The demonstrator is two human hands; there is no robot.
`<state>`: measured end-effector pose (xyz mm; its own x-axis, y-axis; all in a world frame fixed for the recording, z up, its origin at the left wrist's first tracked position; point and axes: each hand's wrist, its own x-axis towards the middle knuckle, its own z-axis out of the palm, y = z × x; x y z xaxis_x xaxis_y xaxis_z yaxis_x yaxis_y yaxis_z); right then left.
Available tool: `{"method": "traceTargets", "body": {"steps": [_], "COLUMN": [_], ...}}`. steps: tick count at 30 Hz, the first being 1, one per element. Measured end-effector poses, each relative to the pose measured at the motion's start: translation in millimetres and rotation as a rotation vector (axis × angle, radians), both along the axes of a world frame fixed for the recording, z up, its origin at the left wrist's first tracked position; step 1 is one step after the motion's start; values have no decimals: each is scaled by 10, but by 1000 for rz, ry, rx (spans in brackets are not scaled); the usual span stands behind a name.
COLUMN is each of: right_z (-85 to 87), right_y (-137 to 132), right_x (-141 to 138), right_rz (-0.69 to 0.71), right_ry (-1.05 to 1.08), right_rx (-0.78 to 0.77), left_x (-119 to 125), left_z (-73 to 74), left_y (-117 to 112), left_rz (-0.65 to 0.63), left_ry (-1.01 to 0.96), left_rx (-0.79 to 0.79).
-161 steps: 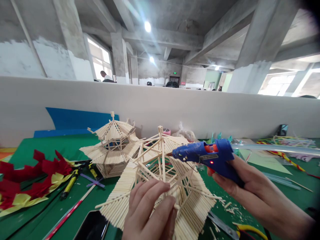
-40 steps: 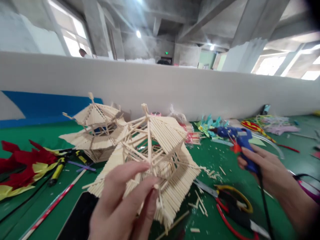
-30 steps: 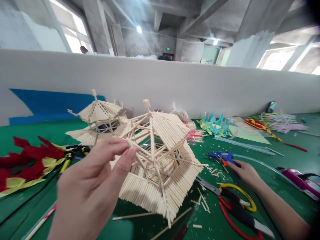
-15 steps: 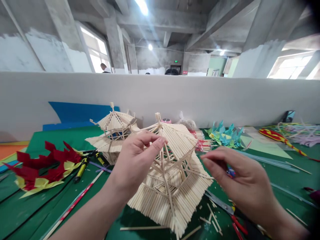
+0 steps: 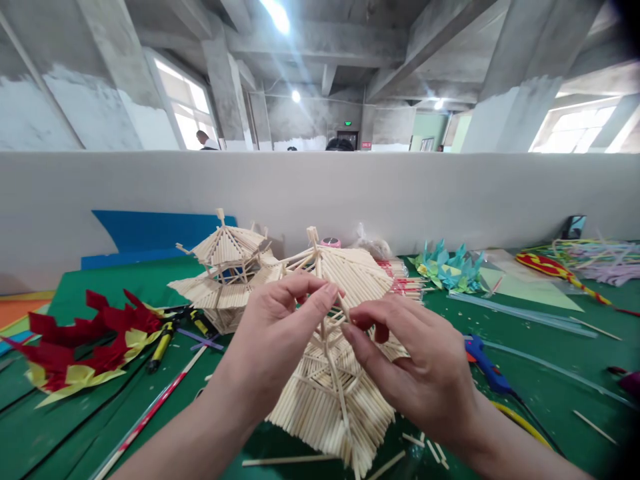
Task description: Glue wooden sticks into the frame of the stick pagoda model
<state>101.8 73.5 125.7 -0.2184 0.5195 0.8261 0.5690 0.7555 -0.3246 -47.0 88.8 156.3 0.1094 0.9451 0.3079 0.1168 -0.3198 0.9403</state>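
A pale wooden-stick pavilion model [image 5: 335,407] stands on the green table [image 5: 90,407] in front of me. My left hand [image 5: 275,333] pinches a thin stick in the open roof frame near its top. My right hand [image 5: 415,363] comes in from the right, thumb and forefinger closed on the same part of the frame, touching the left fingertips. A blue glue gun [image 5: 483,357] lies on the table just right of my right hand, its cord trailing toward me.
A second stick pavilion [image 5: 225,270] stands behind left. Red and yellow paper shapes [image 5: 75,340], a yellow-handled tool [image 5: 160,347] and a red-white rod [image 5: 145,417] lie left. Teal paper pieces [image 5: 450,267], coloured strips [image 5: 565,267] and loose sticks lie right. A grey partition [image 5: 450,200] backs the table.
My right hand laid the glue gun down on the table to the right, then came back to the model. Both hands now pinch the roof frame together.
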Motion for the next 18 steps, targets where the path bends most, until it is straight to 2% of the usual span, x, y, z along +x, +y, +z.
{"method": "traceTargets", "body": {"steps": [6, 12, 18], "right_z": [-159, -244, -417], "right_y": [-14, -17, 14], "right_x": [-52, -120, -139], "right_rz": [0, 41, -70], "right_ry": [155, 249, 388], "right_rx": [-66, -78, -88], "left_x": [-59, -105, -113], "left_z": [-35, -71, -91], "left_y": [0, 91, 112], "left_rz": [67, 90, 86], "left_ry": [265, 196, 187], "left_rx": [150, 111, 89]}}
